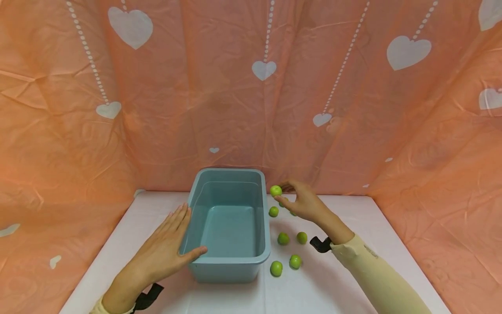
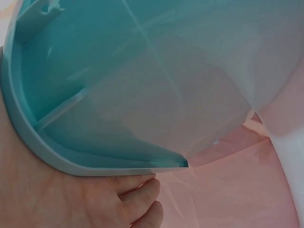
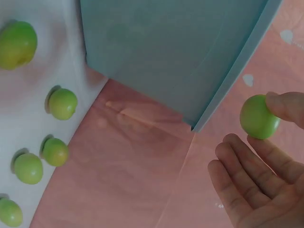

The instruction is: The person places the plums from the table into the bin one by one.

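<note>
A grey-blue plastic tub (image 1: 231, 260) stands in the middle of the white-covered table. My left hand (image 1: 166, 244) lies along its left rim, fingers straight and thumb stretched over the near left corner. In the left wrist view, the palm (image 2: 61, 199) presses against the rim's outer edge. Just off the tub's far right side, my right hand (image 1: 303, 201) pinches a small round green fruit (image 1: 276, 191) above the table. The right wrist view shows that fruit (image 3: 259, 117) between thumb and index fingertip, the other fingers loosely extended.
Several more green fruits lie on the table right of the tub, including one near the front (image 1: 276, 268) and one further back (image 1: 273, 211). Pink cloth (image 1: 235, 109) with white hearts hangs behind and at both sides. The table (image 1: 337, 270) has a white cover.
</note>
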Demonstrator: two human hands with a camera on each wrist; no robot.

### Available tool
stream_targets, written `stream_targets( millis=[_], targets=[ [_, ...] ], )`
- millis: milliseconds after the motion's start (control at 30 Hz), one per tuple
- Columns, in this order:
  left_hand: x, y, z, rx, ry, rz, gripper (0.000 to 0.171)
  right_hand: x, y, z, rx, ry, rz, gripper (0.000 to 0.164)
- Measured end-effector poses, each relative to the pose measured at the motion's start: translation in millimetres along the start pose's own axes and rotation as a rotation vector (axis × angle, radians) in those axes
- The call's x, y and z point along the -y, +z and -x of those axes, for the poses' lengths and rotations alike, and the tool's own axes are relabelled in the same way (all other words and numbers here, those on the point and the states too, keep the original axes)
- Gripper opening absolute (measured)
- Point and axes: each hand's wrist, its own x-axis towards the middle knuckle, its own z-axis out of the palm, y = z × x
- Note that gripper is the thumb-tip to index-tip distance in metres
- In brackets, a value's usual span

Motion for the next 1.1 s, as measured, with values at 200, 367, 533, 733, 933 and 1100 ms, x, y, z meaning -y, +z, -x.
stream_targets(
  millis=[200, 367, 533, 733, 933, 1100],
  targets=[
    [-0.2, -0.4, 0.0, 0.000, -0.001, 0.000, 0.109, 10.0, 4.5, -10.1, -0.001, -0.092, 0.023, 0.033],
    [0.2, 0.0, 0.5, 0.008, -0.005, 0.011, 0.110, 18.4, 10.6, -18.0, 0.009, -0.134, 0.069, 0.034],
    [0.6, 0.5, 0.4, 0.009, -0.006, 0.014, 0.110, 26.3, 17.5, -23.6, 0.067, -0.157, 0.046, 0.034],
    [0.2, 1.0, 0.4, 0.005, -0.006, 0.013, 0.109, 33.9, 25.5, -30.8, 0.129, -0.194, 0.042, 0.034],
    [-0.2, 1.5, 0.2, 0.002, -0.001, 0.000, 0.111, 40.9, 33.6, -38.1, 0.184, -0.209, 0.085, 0.035],
    [-0.2, 1.8, 0.6, -0.003, -0.005, -0.003, 0.112, 44.7, 40.5, -42.4, 0.252, -0.224, 0.120, 0.035]
  ],
)
